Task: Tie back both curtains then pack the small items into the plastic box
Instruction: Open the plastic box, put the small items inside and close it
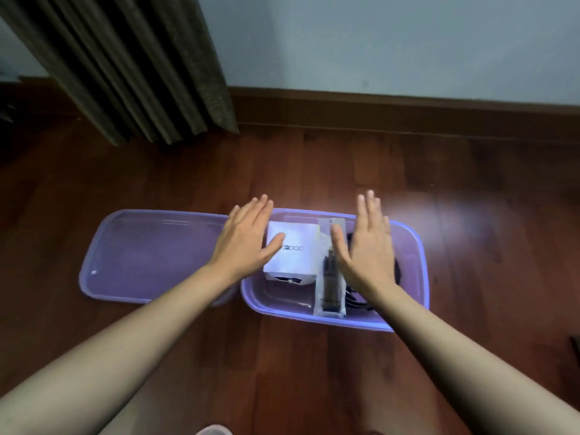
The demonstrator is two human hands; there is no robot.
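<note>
Here, both hands are hovering flat, palms down, over an open plastic box (411, 246) that is sitting on the dark wooden floor (314, 372). The left hand (248, 237) is spreading over the box's left end, its fingers straight and together, its thumb lying across the edge of a white carton (298, 243); the grip is fully open and is holding nothing. The right hand (367, 243) is spreading over the box's right half, fingers likewise straight, its thumb reaching toward a long clear packet (329, 290); this grip too is open and empty. Whether either palm is actually pressing on the contents cannot be told from this angle.

Inside the box, the white carton is lying toward the far left, with faint printed lettering on top. The clear packet, with something dark inside it, is lying lengthwise just beside the carton, its near end resting against the box's near wall. Dark cables (398, 271) are showing under the right hand, along the right side.

The box's lid (150, 255), translucent purple like the box, is lying flat on the floor just to the left, touching or nearly touching the box. A pleated brown curtain (125, 67) is hanging at the upper left, its hem near the floor by the skirting board (408, 108).
</note>
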